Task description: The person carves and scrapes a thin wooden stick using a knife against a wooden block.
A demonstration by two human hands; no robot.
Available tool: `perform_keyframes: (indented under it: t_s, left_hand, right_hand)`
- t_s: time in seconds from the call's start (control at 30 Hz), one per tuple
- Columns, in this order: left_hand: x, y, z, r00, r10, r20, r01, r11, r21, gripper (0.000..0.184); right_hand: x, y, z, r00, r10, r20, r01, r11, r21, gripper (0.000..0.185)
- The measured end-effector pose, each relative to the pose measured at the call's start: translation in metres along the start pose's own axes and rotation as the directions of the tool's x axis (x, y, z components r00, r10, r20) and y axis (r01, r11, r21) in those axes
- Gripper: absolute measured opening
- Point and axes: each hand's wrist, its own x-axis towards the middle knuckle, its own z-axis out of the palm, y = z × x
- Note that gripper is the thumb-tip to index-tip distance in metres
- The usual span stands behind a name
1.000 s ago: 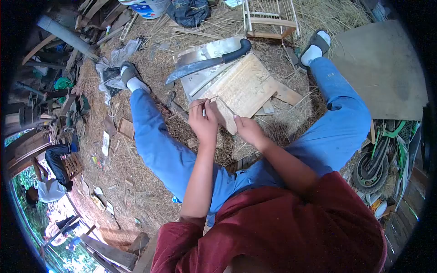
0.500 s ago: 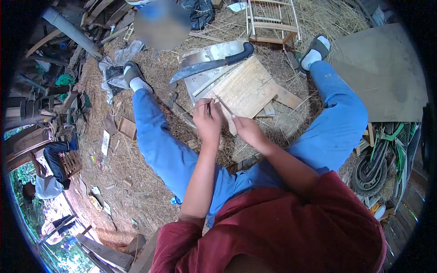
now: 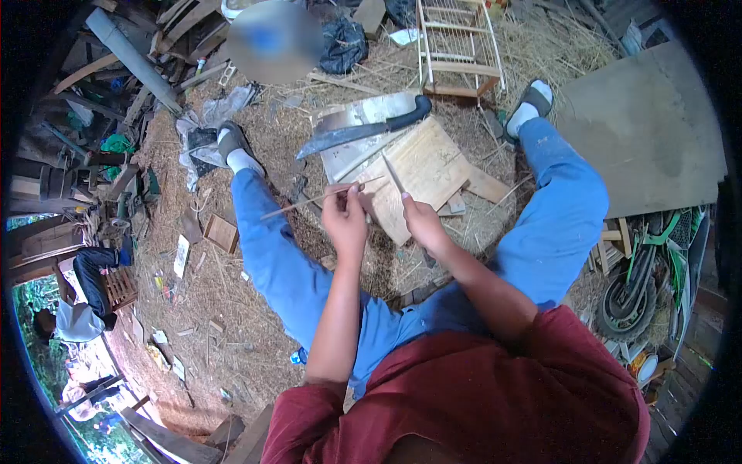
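Note:
Between its fingertips, my left hand [image 3: 345, 218] pinches a thin stick [image 3: 304, 204] that slants down to the left. My right hand [image 3: 423, 222] is closed around a small knife [image 3: 393, 171], its blade pointing up and away from me, close to the stick's right end. Beneath and beyond both hands is a pale wooden board [image 3: 425, 158] on the ground. A large dark blade with a black handle [image 3: 408, 114] rests past the board, on a flat sheet.
A small wooden rack [image 3: 461, 69] stands at the top. Black plastic [image 3: 342, 48] lies left of it. A large flat panel [image 3: 638, 131] is at right, above a wheel [image 3: 627, 304]. Another person [image 3: 79, 317] sits at far left. A shallow wooden box [image 3: 222, 233] lies beside my left leg.
The knife and stick, earlier close against each other, now show apart, with the blade pointing more upward. The ground and objects have shifted slightly down in view.

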Motion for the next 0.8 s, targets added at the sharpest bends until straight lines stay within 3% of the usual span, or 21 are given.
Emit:
perform_keyframes:
  t_s: [0.03,0.1,0.13,0.17,0.23,0.43,0.5,0.57,0.63,0.67,0.7,0.73,0.8]
  left_hand:
    - [0.001,0.01,-0.005,1.0,0.009,0.012,-0.009,1.0,-0.009,0.005]
    - [0.002,0.026,-0.009,0.999,-0.013,-0.04,0.003,0.97,-0.242,0.005]
    - [0.002,0.04,-0.014,1.0,-0.015,-0.026,0.008,0.97,-0.244,0.008]
    - [0.001,0.051,-0.014,0.999,-0.006,-0.038,-0.007,0.945,-0.327,0.008]
    - [-0.003,0.078,-0.012,0.998,-0.002,-0.064,-0.024,0.915,-0.403,0.008]
    - [-0.004,0.112,0.002,0.985,-0.065,-0.162,-0.034,0.839,-0.544,0.009]
    - [-0.006,0.119,0.007,0.988,-0.128,-0.086,0.058,0.825,-0.563,0.015]
    - [-0.017,0.139,0.006,0.917,-0.373,0.143,0.394,0.786,-0.477,0.021]
    - [-0.028,0.152,0.001,0.921,-0.319,0.222,0.387,0.807,-0.447,0.017]
    - [-0.032,0.16,-0.005,0.943,-0.201,0.266,0.284,0.901,-0.328,0.014]
    - [-0.033,0.171,-0.01,0.942,-0.093,0.323,0.165,0.965,-0.204,0.01]
    - [-0.032,0.188,-0.012,0.952,-0.11,0.284,0.151,0.98,-0.128,0.005]
    - [-0.019,0.188,-0.01,0.983,0.033,0.178,-0.046,0.997,0.066,0.009]
  right_hand:
    - [-0.007,-0.028,-0.005,1.0,-0.018,-0.002,0.018,1.0,-0.006,0.053]
    - [-0.028,-0.084,-0.019,0.991,0.092,0.1,-0.119,0.942,0.314,0.046]
    - [-0.029,-0.098,-0.024,0.994,0.021,0.111,-0.063,0.922,0.381,0.038]
    - [-0.03,-0.113,-0.026,0.994,0.006,0.108,-0.047,0.924,0.379,0.038]
    - [-0.032,-0.148,-0.028,0.975,-0.219,0.04,0.194,0.925,0.325,0.028]
    - [-0.025,-0.217,-0.031,0.923,-0.368,0.11,0.33,0.907,0.262,0.021]
    - [-0.017,-0.237,-0.04,0.888,-0.434,0.154,0.418,0.9,0.124,0.021]
    - [0.006,-0.251,-0.051,0.786,-0.583,0.206,0.61,0.784,-0.111,0.024]
    - [0.026,-0.262,-0.066,0.693,-0.644,0.323,0.713,0.679,-0.176,0.031]
    - [0.034,-0.267,-0.076,0.69,-0.647,0.324,0.716,0.677,-0.17,0.031]
    - [0.036,-0.274,-0.085,0.701,-0.582,0.412,0.706,0.646,-0.289,0.035]
    - [0.039,-0.278,-0.091,0.713,-0.503,0.489,0.695,0.597,-0.4,0.038]
    - [0.045,-0.276,-0.098,0.721,-0.5,0.48,0.679,0.646,-0.348,0.039]
